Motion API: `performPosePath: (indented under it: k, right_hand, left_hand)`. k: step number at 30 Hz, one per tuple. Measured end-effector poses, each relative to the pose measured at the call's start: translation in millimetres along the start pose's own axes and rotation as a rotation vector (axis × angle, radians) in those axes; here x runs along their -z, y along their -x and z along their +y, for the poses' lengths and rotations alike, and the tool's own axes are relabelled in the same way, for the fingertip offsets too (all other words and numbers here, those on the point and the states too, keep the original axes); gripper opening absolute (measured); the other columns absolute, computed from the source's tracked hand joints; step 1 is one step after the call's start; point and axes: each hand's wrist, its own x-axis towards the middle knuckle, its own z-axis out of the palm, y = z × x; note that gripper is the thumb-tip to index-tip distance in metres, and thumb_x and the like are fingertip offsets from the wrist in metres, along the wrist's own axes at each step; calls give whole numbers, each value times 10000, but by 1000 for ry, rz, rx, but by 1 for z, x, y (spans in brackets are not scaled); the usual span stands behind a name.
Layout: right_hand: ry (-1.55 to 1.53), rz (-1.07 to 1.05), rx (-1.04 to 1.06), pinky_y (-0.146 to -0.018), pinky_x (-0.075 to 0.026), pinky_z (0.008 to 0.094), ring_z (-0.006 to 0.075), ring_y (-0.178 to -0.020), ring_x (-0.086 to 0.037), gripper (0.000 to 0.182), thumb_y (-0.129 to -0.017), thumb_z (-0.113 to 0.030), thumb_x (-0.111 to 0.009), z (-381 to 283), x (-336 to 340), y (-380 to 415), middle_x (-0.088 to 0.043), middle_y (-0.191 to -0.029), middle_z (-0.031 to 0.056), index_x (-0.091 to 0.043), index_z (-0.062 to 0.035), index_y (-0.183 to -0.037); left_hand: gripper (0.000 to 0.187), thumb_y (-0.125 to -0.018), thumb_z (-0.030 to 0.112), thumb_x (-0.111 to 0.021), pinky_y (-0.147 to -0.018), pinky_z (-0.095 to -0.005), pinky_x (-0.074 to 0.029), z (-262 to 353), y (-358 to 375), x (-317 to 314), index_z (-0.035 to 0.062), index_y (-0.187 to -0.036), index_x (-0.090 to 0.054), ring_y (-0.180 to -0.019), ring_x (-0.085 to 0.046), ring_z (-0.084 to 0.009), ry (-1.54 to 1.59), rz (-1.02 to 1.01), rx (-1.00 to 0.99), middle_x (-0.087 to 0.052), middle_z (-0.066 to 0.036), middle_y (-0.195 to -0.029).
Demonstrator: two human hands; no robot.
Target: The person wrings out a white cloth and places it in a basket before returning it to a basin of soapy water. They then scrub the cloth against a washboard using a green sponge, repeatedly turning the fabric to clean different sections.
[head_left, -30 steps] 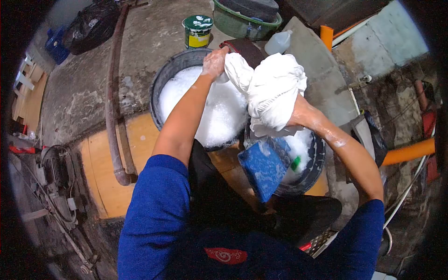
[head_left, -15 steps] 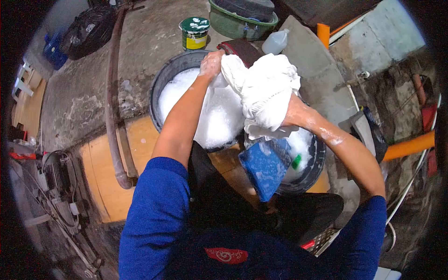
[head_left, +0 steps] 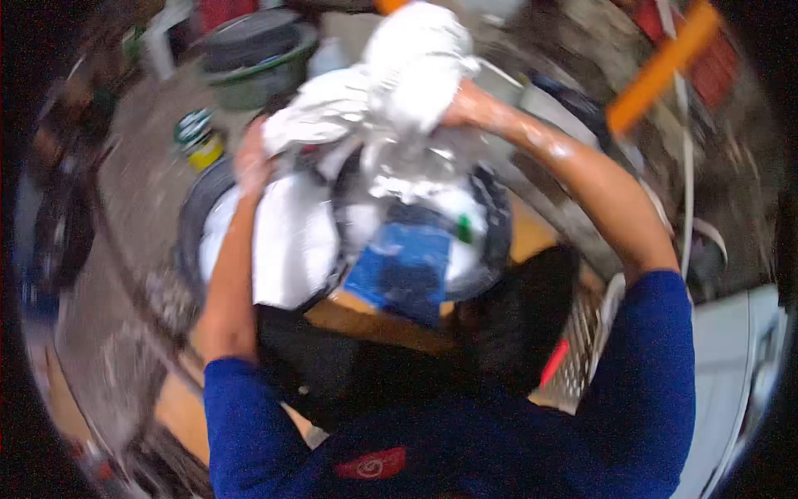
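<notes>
At twelve o'clock I have the bunched white cloth (head_left: 416,58) (blurry, this view), my left hand (head_left: 253,158) gripping its end at ten, my right hand (head_left: 472,108) clutching it at one.

**Mostly Ones, a Few Twos**

Count two hands, the left hand (head_left: 252,158) and the right hand (head_left: 470,108), and two sleeves, the left sleeve (head_left: 248,420) and the right sleeve (head_left: 648,349). Add four basins in all: a left basin (head_left: 193,218), a right basin (head_left: 499,218), a green basin (head_left: 258,90) and a dark basin (head_left: 249,37). Tally at least one cloth (head_left: 416,62); too blurred for a surer number. Then list one board (head_left: 399,266), one bucket (head_left: 199,140), one bottle (head_left: 328,58) and one badge (head_left: 371,463). Count one orange pipe (head_left: 665,66) for certain, plus one orange piece (head_left: 390,4), too cropped to identify.
</notes>
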Motion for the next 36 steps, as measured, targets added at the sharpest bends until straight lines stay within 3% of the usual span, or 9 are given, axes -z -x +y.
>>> performPosePath:
  k: [4, 6, 7, 8, 11, 20, 27, 34, 36]
  right_hand:
    - [21, 127, -294, -804, -420, 345, 245, -852, -568, 395, -459, -172, -692, 34, 54, 69, -616, -887, 114, -643, -83, -841]
    - [77, 110, -430, -803, -422, 343, 241, -856, -565, 404, -467, -166, -693, 36, 86, 121, -614, -896, 116, -637, -79, -858]
    - [100, 94, -499, -803, -422, 343, 240, -858, -564, 409, -471, -162, -694, 33, 103, 149, -613, -900, 117, -634, -77, -866]
    - [130, 64, -560, -803, -423, 342, 238, -860, -563, 413, -475, -159, -695, 28, 120, 177, -612, -905, 117, -631, -74, -875]
    - [208, -29, -729, -803, -425, 340, 233, -866, -560, 428, -487, -149, -698, 9, 164, 263, -609, -918, 120, -622, -68, -900]
    - [362, -312, -1304, -801, -432, 334, 218, -883, -549, 472, -523, -120, -706, -62, 247, 487, -599, -956, 126, -596, -48, -976]
    - [172, -426, -1836, -853, -406, 350, 281, -946, -536, 599, -414, -111, -707, -110, 175, 647, -584, -982, 166, -583, -40, -996]
    - [459, 116, -1379, -886, -348, 377, 282, -1005, -490, 460, -600, -207, -645, -211, 11, 714, -565, -994, 144, -556, -71, -1030]
    - [360, -362, -1453, -843, -382, 365, 273, -938, -521, 340, -663, -191, -583, -246, -62, 759, -588, -938, 128, -574, -77, -984]
  left_hand:
    - [629, -637, -88, -443, -937, -304, -345, -41, 27, -35, -5, -1253, -344, -1089, -460, -290, 23, -165, -104, -464, -164, -1202]
    - [642, -610, -71, -469, -918, -323, -355, -134, 53, -87, -20, -1240, -358, -1069, -465, -301, 553, -392, 342, -451, -180, -1213]
    - [618, -626, -18, -499, -901, -336, -363, -199, 65, -113, -6, -1232, -378, -1050, -471, -312, -53, -324, -366, -464, -181, -1195]
    - [558, -629, 42, -541, -889, -339, -368, -156, 59, -86, 2, -1177, -442, -1027, -479, -326, 174, -542, 135, -489, -175, -1160]
    - [282, -684, 108, -566, -736, -373, -411, -204, 69, -123, -13, -936, -531, -848, -533, -315, 302, -675, 448, -566, -166, -938]
    - [88, -704, 125, -566, -391, -278, -325, -150, 70, -119, 54, -720, -516, -449, -420, -121, 554, -864, 575, -477, -14, -547]
    - [250, -733, 351, -434, -343, -271, -291, -129, 56, -134, 128, -629, -482, -363, -386, -141, 367, -1317, 1062, -431, -1, -497]
    - [307, -747, 392, -451, -354, -286, -308, -58, 45, -106, 102, -669, -518, -366, -390, -151, 425, -1507, 925, -454, -12, -505]
    - [313, -749, 395, -450, -355, -286, -309, -40, 47, -101, 100, -674, -520, -367, -391, -152, 406, -1524, 890, -457, -13, -507]
